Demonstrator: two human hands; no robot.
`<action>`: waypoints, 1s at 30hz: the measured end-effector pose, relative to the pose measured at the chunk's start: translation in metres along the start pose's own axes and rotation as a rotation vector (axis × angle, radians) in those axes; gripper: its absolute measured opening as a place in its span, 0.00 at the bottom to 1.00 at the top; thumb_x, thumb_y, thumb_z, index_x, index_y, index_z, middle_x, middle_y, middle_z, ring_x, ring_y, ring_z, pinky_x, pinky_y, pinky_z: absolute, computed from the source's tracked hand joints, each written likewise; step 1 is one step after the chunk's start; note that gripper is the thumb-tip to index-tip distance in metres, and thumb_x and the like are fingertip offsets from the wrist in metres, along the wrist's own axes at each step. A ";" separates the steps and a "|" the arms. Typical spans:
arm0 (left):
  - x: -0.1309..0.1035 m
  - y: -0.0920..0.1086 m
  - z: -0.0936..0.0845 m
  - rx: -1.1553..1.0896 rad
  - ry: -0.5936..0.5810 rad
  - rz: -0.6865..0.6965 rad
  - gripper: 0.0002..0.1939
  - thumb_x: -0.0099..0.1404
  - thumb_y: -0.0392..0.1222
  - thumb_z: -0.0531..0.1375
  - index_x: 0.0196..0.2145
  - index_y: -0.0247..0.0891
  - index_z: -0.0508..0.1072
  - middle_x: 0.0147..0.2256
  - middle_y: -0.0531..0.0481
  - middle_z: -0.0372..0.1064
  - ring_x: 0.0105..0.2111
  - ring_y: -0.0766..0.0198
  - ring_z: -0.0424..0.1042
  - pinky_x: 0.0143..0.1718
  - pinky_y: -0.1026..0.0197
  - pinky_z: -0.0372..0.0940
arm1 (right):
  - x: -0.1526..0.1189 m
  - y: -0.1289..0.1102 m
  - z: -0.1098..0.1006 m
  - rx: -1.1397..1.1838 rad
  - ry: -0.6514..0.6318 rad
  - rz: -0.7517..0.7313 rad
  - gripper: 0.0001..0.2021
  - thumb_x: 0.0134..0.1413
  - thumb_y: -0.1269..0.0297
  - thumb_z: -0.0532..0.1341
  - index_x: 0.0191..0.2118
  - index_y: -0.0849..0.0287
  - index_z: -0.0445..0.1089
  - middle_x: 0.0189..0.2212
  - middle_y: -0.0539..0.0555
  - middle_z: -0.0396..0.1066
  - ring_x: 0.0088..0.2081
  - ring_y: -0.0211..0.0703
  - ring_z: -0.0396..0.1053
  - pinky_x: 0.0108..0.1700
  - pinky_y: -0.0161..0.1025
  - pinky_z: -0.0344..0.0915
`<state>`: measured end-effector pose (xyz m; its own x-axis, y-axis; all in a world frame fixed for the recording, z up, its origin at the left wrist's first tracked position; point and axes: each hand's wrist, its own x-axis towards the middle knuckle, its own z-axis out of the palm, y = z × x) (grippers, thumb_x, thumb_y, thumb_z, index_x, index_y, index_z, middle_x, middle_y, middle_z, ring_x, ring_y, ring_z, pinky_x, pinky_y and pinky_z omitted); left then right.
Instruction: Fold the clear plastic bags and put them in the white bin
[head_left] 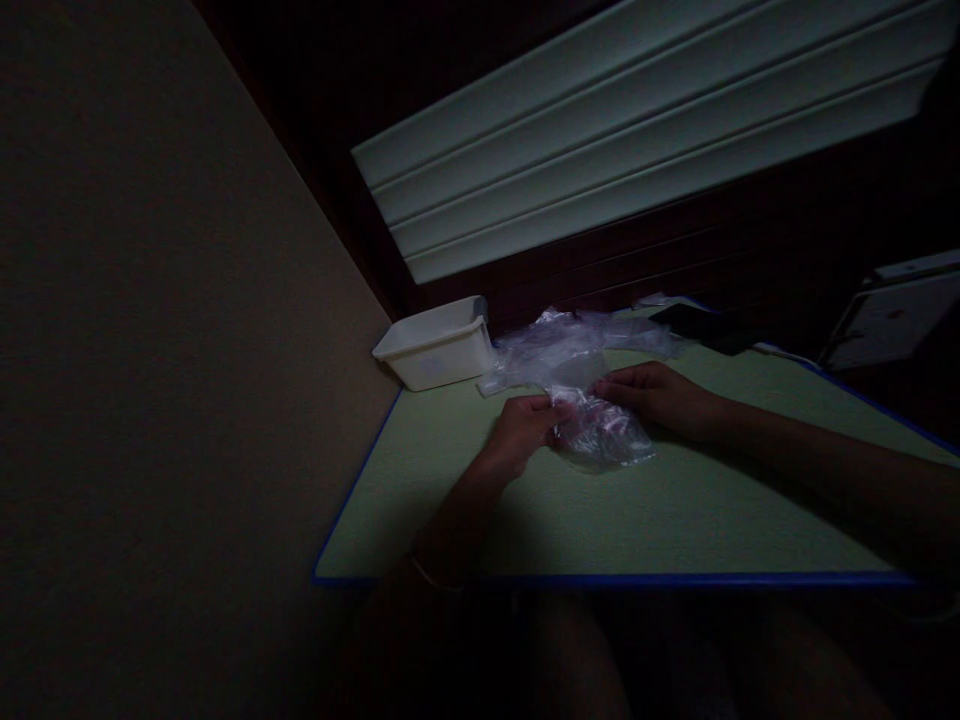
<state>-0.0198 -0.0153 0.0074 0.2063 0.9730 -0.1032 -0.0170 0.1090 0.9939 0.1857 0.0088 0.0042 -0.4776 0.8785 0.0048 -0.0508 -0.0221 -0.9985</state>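
A clear, crinkled plastic bag (pixel 604 432) is stretched between my two hands just above the table. My left hand (pixel 527 428) pinches its left edge, thumb on top. On the upper right side, my right hand (pixel 651 395) grips the bag between thumb and fingers. Something pinkish shows through the film, too dim to make out. Right behind it lies a loose heap of clear plastic bags (pixel 559 345), spread along the back of the table.
The pale green table (pixel 450 500) has a blue edge. A white plastic bin (pixel 442 355) stands at its back left, by the wall (pixel 225 350). At the back right lies a dark flat object (pixel 701 325). A white panel-like thing (pixel 896 320) is beyond the right edge.
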 end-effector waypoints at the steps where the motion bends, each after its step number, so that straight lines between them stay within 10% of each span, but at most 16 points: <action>1: 0.000 0.000 0.001 -0.009 -0.003 -0.001 0.23 0.48 0.51 0.71 0.36 0.30 0.77 0.33 0.43 0.74 0.28 0.65 0.71 0.28 0.62 0.65 | 0.000 0.000 0.000 0.002 -0.001 -0.007 0.15 0.47 0.50 0.67 0.29 0.58 0.74 0.24 0.50 0.72 0.23 0.36 0.65 0.27 0.36 0.62; 30: 0.001 0.003 0.001 0.045 0.122 0.144 0.15 0.49 0.46 0.70 0.31 0.32 0.79 0.25 0.51 0.71 0.24 0.70 0.65 0.27 0.66 0.58 | 0.001 0.004 0.000 0.110 -0.049 0.004 0.15 0.44 0.59 0.70 0.40 0.58 0.77 0.32 0.54 0.78 0.31 0.43 0.73 0.38 0.41 0.69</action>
<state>-0.0182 -0.0144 0.0103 0.0852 0.9956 0.0394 0.0066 -0.0401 0.9992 0.1852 0.0092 0.0006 -0.5200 0.8541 0.0067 -0.1441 -0.0800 -0.9863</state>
